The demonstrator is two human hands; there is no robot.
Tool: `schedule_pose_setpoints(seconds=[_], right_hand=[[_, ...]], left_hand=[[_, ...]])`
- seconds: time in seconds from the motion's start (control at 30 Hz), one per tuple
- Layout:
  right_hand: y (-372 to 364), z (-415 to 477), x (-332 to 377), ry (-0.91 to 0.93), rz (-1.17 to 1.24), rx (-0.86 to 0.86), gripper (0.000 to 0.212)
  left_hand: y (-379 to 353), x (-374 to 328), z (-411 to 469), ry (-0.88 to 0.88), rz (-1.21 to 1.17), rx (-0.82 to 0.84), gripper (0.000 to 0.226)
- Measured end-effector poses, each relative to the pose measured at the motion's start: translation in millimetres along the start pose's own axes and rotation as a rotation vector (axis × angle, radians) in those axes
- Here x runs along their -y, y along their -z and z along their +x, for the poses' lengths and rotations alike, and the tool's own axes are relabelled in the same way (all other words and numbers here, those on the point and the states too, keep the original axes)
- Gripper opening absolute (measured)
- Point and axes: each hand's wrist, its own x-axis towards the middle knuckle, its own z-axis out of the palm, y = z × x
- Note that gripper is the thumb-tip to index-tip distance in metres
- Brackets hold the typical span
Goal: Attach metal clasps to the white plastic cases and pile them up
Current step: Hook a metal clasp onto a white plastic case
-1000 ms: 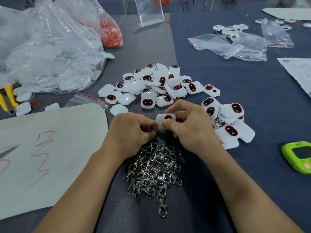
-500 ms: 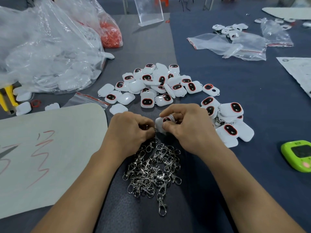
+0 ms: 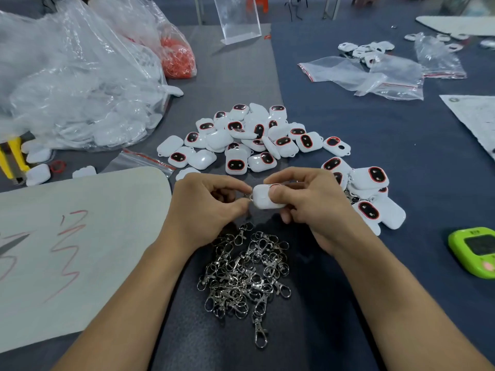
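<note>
**A:** While both hands hover just above the desk [image 3: 348, 145], what does each one have?

**B:** The right hand [image 3: 308, 207] grips a white case [image 3: 263, 200], with the thumb pressed on its near face and the fingers curled behind. The left hand [image 3: 211, 207] pinches a small metal clasp [image 3: 248, 197] between thumb and forefinger, right at the case's left end.

**A:** Do clasp and case touch?

**B:** They meet at that left edge. Whether the clasp is hooked on I cannot tell, as it is too small.

**A:** And the supplies?

**B:** The loose clasps [image 3: 246, 274] lie in a tangled heap on the desk, just below both hands and between the forearms. The heap of white cases [image 3: 249, 137] sits beyond the hands. A smaller pile of cases [image 3: 372, 194] lies to the right, partly hidden behind the right hand.

**A:** Anything else nearby?

**B:** A green device [image 3: 474, 253] sits at the right edge, and a big clear bag [image 3: 80, 89] at the far left.
</note>
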Motion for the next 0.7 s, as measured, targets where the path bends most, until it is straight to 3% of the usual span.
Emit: schedule_pose_setpoints(seconds=[0.17,0.33,0.47,0.6,0.7], right_hand=[[8,0,7,-0.125,0.166,0.046,0.016],[4,-4,9,-0.122,0.257,0.059,0.015],[-3,-6,6,-0.05,0.213,-0.014,0.016],[-12,-7,2,0.028,0.213,-0.081,0.013],[-12,-8,5,0.004,0.339,-0.053,0.013]], left_hand=[[1,-3,2,0.018,-0.155,0.081,0.02],[0,-7,2,0.054,-0.227,0.096,0.012],[1,-7,1,0.022,-0.074,0.142,0.017],[1,-11,-5,-0.101,0.12,0.029,0.014],[-2,-10,-7,-0.064,-0.007,-0.061,0.015]])
